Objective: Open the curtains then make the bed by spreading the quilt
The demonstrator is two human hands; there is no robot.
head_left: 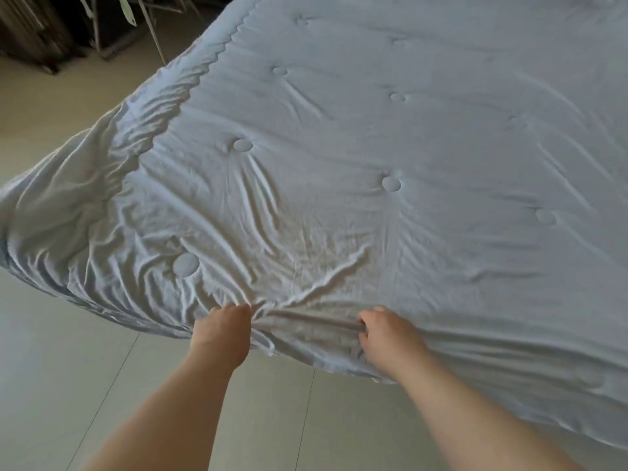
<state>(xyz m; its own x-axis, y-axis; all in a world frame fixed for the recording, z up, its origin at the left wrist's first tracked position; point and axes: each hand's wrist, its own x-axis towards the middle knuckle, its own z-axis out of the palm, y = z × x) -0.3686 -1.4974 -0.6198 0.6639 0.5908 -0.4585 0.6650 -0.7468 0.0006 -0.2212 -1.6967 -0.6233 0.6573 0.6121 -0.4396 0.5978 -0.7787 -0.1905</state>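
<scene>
A pale blue-white quilt (pixel 390 137) with round tufted dimples fills most of the view, spread out and wrinkled toward its near edge. My left hand (pixel 222 329) grips a bunch of the quilt's near edge, fingers closed in the fabric. My right hand (pixel 384 334) grips the same edge a short way to the right, fingers curled into a fold. The fabric between both hands is pulled into tight creases. The quilt's left corner hangs over the floor. The bed underneath is hidden, and no curtains are in view.
Beige tiled floor (pixel 85 385) lies below and to the left. A metal drying rack's legs (pixel 149 28) and dark furniture (pixel 30 32) stand at the top left.
</scene>
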